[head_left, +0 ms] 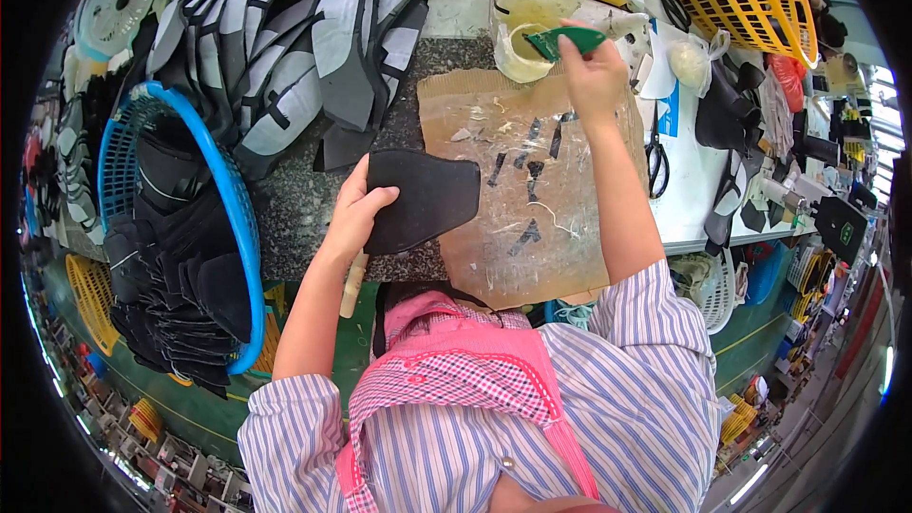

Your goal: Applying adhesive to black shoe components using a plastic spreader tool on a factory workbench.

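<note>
My left hand is closed on the left edge of a flat black shaped piece, its thumb on top. The piece overlaps the left side of a worn brown cardboard sheet marked with glue and black streaks. In my right hand is a green flat-handled glue brush, pinched between thumb and fingers. The brush's lower end is at the mouth of a cream, glue-crusted pot; how deep it reaches I cannot tell.
Grey-and-black cut pieces lie heaped at the far left. A blue basket of black pieces stands left. Black scissors lie right of the cardboard, and a yellow basket is at the far right. A wooden handle juts past the near edge.
</note>
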